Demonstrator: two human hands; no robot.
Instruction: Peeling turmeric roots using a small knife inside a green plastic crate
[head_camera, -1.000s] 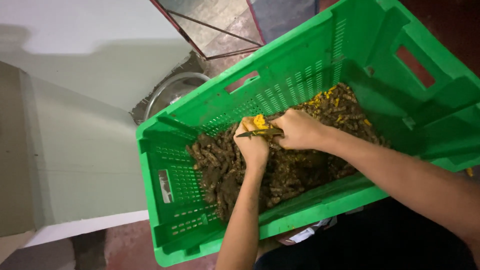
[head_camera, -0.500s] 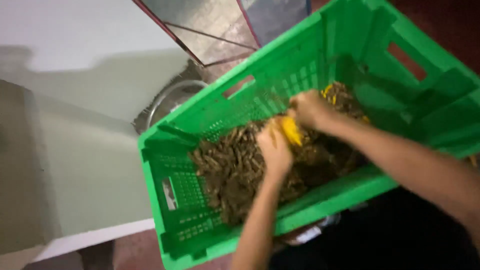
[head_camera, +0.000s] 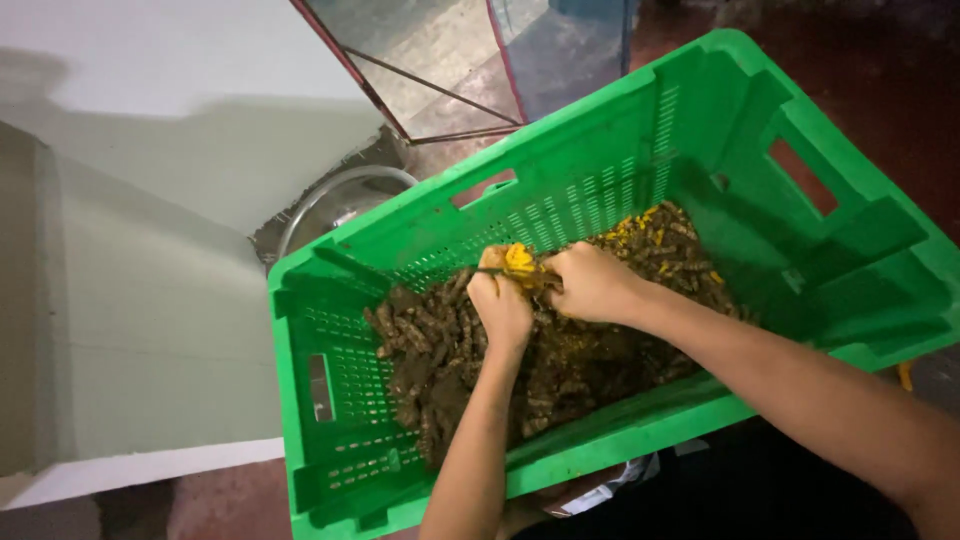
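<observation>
Basically: green slatted crate, tilted, holds a heap of muddy brown roots. Over the heap, left hand and right hand meet, fingers closed on a yellow cut root piece between them. Thin dark blade pokes out left.

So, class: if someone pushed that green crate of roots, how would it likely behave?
The green crate looks like stiff ribbed plastic, so probably won't flex. The brown roots cover only its bottom, so likely fairly light. It sits tilted, so the loose roots might slide or tumble.
</observation>
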